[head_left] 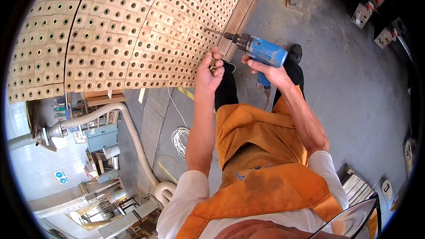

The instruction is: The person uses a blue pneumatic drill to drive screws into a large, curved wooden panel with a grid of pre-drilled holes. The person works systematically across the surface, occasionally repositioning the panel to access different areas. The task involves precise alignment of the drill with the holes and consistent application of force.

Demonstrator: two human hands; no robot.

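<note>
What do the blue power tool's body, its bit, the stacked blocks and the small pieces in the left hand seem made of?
Body: plastic or painted metal, unclear; scuffed blue sheen. Bit: probably steel, being slim and dark grey. Stacked blocks: apparently unpainted wood, from their pale tan tones. Small pieces: perhaps brass, given dull yellowish colour.

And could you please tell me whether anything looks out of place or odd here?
One patch of holes in the wooden block panel stands out: they look pale, unlike the dark-centred holes around them. Also, a white cable lies loosely coiled on the floor, one strand trailing toward the panel. Nothing looks clearly damaged.
</note>
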